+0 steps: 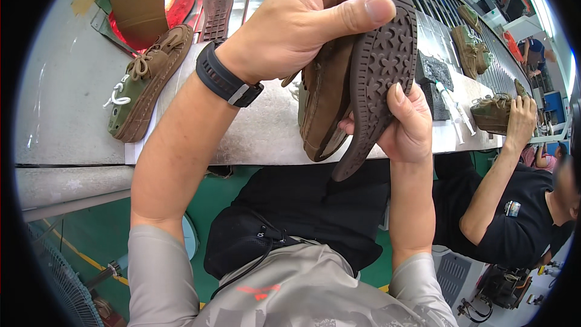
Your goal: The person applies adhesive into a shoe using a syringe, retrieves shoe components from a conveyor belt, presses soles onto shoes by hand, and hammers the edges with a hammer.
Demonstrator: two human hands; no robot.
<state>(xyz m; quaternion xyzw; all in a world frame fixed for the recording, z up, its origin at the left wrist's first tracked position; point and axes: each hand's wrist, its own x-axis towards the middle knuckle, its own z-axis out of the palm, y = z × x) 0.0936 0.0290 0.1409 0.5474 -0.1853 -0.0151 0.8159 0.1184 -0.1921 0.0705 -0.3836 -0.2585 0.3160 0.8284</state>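
A brown shoe upper [324, 100] is held up over the light worktable, with a dark brown rubber sole [385, 54] against it. The sole's tread of flower-like shapes faces right. My left hand [296, 27], with a dark watch on the wrist, wraps around the upper end of both pieces, thumb over the sole's edge. Lower down, my right hand [408, 124] grips the sole, its thumb on the tread and fingers behind it. At the lower end the sole stands apart from the upper, leaving a gap. Part of the upper is hidden behind my left hand and the sole.
On the left lies a brown and green laced shoe [148, 82], near a loose sole [216, 15]. Right of my hands are a dark block [433, 72] and a syringe-like tool [454, 109]. A co-worker's hand [521, 118] touches another shoe [491, 115]. Metal rollers [433, 0] run behind.
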